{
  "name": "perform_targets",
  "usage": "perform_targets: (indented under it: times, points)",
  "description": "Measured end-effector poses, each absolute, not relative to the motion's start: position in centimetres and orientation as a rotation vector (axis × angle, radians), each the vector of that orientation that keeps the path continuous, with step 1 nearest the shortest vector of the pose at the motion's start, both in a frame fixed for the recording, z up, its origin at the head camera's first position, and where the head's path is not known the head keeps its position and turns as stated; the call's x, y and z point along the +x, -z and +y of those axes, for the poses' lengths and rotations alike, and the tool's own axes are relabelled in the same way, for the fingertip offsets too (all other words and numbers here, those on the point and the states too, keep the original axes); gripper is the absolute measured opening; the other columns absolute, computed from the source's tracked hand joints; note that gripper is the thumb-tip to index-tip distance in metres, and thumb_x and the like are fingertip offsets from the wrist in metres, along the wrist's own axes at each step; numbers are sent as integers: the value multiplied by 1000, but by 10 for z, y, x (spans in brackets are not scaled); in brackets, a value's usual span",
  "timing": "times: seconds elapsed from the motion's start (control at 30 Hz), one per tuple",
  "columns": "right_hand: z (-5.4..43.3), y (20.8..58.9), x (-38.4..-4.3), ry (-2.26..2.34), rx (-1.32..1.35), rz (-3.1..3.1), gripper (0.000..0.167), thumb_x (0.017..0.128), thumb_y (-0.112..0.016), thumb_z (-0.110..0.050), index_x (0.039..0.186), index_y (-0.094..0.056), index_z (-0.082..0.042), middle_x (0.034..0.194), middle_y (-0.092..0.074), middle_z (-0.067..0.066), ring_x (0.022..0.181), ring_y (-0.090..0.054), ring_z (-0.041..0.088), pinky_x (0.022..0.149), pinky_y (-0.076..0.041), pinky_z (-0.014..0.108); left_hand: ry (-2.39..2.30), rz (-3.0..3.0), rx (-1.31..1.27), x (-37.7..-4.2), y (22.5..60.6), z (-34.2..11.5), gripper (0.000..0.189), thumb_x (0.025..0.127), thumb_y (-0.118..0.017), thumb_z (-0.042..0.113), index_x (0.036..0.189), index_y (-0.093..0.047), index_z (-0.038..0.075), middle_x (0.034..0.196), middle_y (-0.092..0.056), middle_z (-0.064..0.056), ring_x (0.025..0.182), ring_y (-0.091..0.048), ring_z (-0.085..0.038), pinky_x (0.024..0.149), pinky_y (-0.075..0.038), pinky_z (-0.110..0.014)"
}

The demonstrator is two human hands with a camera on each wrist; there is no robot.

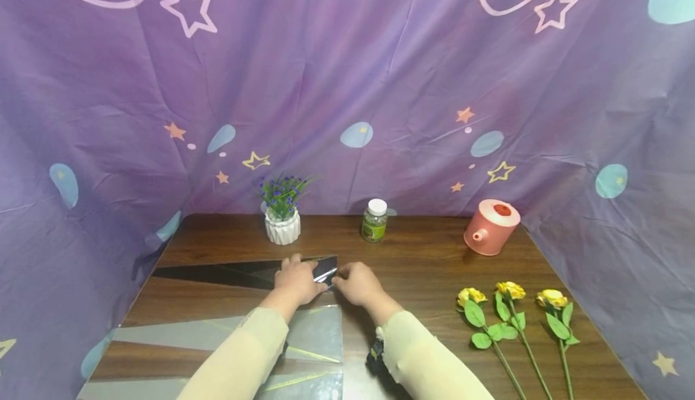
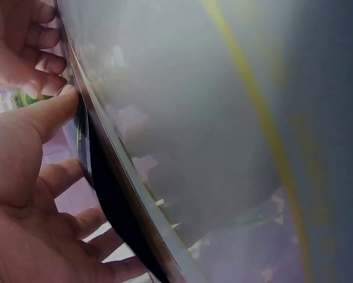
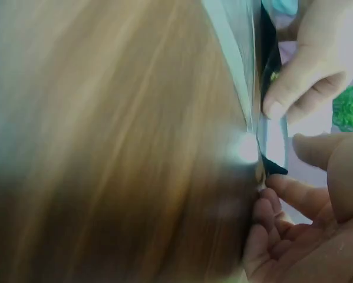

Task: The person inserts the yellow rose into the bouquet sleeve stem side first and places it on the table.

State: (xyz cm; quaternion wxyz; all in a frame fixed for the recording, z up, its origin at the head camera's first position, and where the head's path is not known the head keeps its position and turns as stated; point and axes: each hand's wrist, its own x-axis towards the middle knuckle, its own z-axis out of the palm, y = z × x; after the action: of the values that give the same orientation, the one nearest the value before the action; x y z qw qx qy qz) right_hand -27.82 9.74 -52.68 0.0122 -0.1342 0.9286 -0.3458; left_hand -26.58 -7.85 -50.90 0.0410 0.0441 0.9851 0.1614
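A black, glossy, tapered plastic sleeve (image 1: 239, 273) lies across the table, its wide end to the right. My left hand (image 1: 295, 280) rests on it near that end, fingers spread; the thumb (image 2: 61, 109) presses its near edge in the left wrist view. At the wide end, my right hand (image 1: 359, 282) touches the edge. In the right wrist view, its index fingertip meets a raised black corner (image 3: 275, 166), with the thumb (image 3: 312, 147) apart from it. Two clear tapered sleeves, one (image 1: 320, 327) above the other (image 1: 326, 386), lie nearer, partly hidden by the left sleeve of my clothing.
Along the back of the wooden table (image 1: 423, 273) stand a white pot of purple flowers (image 1: 283, 228), a jar with a white lid (image 1: 374, 222) and a pink watering can (image 1: 491, 228). Several yellow roses, one (image 1: 510, 291) in the middle, lie at the right. A purple curtain (image 1: 304, 86) hangs behind.
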Motion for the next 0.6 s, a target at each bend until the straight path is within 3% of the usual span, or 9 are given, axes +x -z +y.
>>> perform_targets:
  times: [0.33,0.47,0.6]
  points:
    - [89,528,-284,1375,-349,2787,15,93,-71,-8,85,-76,3,81,-74,9,74,-61,15,71,-54,33,-638,2934,130,-268,503,-79,77,88,-80,56,147,-62,9,154,-47,-28,138,-43,-47,103,-45,-65]
    - [91,526,-283,1399,-304,2740,17,94,-70,-8,86,-78,4,86,-76,10,78,-63,16,73,-55,34,-780,2890,72,-269,501,-82,80,88,-79,55,147,-60,5,156,-44,-32,142,-39,-53,109,-36,-72]
    - [92,523,-280,1464,-232,2680,16,93,-70,-8,87,-78,5,85,-76,11,79,-64,16,73,-54,34,-909,2878,15,-271,500,-81,70,92,-75,54,142,-63,6,151,-52,-27,141,-41,-53,110,-26,-79]
